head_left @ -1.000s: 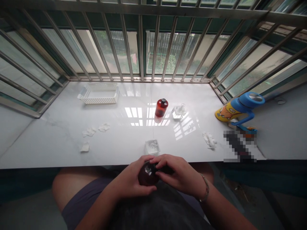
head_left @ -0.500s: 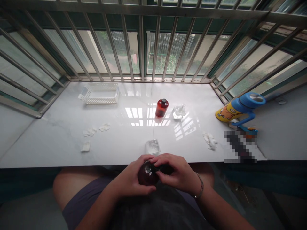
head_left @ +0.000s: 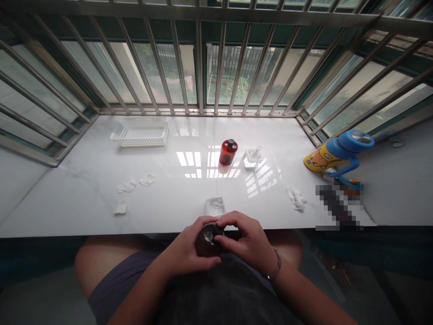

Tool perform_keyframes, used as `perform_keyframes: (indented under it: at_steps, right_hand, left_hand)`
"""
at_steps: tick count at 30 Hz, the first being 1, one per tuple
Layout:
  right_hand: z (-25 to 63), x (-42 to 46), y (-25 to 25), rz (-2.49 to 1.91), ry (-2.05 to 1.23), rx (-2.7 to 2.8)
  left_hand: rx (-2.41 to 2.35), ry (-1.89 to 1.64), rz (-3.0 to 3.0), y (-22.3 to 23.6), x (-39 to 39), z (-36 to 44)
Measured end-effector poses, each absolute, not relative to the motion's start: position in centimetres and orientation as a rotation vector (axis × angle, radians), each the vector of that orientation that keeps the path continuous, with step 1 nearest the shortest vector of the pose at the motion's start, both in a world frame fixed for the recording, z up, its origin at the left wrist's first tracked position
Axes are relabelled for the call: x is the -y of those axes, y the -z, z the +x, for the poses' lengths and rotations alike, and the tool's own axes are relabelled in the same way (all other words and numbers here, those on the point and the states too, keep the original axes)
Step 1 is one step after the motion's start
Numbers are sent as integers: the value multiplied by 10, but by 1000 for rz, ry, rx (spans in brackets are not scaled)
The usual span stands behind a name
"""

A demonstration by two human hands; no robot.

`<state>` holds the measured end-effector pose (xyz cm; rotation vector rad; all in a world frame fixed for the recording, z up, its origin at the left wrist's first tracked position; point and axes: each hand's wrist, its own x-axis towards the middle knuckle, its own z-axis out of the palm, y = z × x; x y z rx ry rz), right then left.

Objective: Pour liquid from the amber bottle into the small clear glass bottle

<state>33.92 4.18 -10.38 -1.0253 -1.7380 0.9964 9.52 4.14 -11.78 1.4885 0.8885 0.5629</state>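
Over my lap, just below the white counter's front edge (head_left: 101,228), both my hands meet on a small dark reddish-brown bottle (head_left: 204,243). My left hand (head_left: 184,253) wraps its body from the left. My right hand (head_left: 248,241) pinches at its top with thumb and fingertips; what sits under those fingers is hidden. A small clear square container (head_left: 214,206) stands on the counter right behind my hands.
A red bottle with a black cap (head_left: 228,152) and a clear glass item (head_left: 252,157) stand mid-counter. A white slotted basket (head_left: 140,132) is at back left. Crumpled white wads (head_left: 131,185) (head_left: 295,197) lie around. A blue-and-yellow flask (head_left: 338,153) lies at right. Metal window bars (head_left: 216,58) close the back.
My right hand has shifted left and turned at the wrist over the bottle's top. The left hand keeps its hold in the same place.
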Motion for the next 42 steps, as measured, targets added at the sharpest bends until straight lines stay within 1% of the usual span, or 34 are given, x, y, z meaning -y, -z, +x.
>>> perform_keyframes:
  at_steps: [8, 12, 19, 26, 32, 36, 42]
  right_hand:
    - [338, -43, 108, -868, -788, 1839]
    - [339, -43, 109, -869, -742, 1897]
    - [333, -43, 102, -968, -794, 1846]
    - [328, -42, 106, -1152, -877, 1721]
    - [333, -42, 108, -1066, -917, 1686]
    - [338, -39, 111, -1066, -1071, 1511]
    - [347, -48, 124, -1188, -1485, 930]
  left_hand:
    - [-932, -579, 1541, 121, -41, 96]
    - [-948, -608, 1577, 125, -39, 95]
    - [-1011, -745, 1653, 126, -38, 99]
    - [-1100, -668, 1638, 122, -36, 105]
    - [-1127, -628, 1629, 114, -38, 106]
    - [-1124, -604, 1621, 114, -38, 102]
    - [-1155, -621, 1676, 115, -40, 94]
